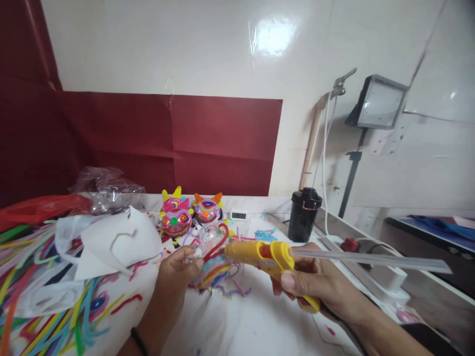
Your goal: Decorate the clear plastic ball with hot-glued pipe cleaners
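Observation:
My right hand [319, 284] grips a yellow glue gun [265, 254] with a long clear glue stick [371, 259] sticking out of its back to the right. The gun's nozzle points left at a small craft piece [213, 267] of clear plastic wrapped in colourful pipe cleaners, with a red pipe cleaner loop on top. My left hand [180, 269] pinches that craft piece from the left, just above the white table [260, 326]. Behind it stand two finished round pipe-cleaner faces, one pink with yellow horns [175, 217], one with orange horns [207, 208].
Loose coloured pipe cleaners [40, 306] and white paper scraps [115, 242] cover the left of the table. A black jar [304, 212] stands behind the gun, a small digital scale [238, 215] at the back, a white power strip [393, 282] at the right edge. A lamp on a stand [378, 104] rises at right.

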### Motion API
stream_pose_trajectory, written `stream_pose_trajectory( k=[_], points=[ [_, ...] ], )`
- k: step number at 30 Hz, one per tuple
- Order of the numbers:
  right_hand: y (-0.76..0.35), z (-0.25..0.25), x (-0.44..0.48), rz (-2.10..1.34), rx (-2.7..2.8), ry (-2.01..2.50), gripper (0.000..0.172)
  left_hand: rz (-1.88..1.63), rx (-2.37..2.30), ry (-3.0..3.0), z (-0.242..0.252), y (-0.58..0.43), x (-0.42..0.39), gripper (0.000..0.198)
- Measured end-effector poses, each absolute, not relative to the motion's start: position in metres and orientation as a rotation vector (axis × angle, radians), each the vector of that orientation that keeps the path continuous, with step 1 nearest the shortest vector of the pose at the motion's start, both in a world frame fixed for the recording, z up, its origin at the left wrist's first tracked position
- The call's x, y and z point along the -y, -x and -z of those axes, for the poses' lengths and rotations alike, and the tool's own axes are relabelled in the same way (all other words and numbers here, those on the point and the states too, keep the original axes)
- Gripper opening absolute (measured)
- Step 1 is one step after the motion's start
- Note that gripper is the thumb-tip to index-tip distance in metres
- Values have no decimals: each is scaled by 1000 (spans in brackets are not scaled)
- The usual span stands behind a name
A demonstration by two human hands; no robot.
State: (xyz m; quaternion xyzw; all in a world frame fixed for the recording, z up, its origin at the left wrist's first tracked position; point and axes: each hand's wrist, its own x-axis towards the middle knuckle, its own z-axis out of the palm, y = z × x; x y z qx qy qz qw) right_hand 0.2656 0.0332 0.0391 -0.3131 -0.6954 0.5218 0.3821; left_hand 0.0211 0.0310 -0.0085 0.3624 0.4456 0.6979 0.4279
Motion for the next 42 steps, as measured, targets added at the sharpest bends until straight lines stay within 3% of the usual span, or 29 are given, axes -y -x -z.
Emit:
stream_pose_trajectory(
  k=[20,42],
  points=[
    [-270,-39,-37,-1407,1708,826,40,-1743,-1001,-870,4,-19,-30,18],
    [-267,-42,-37,-1363,1713,745,40,-1824,-859,-792,17,-10,-38,30]
  ],
)
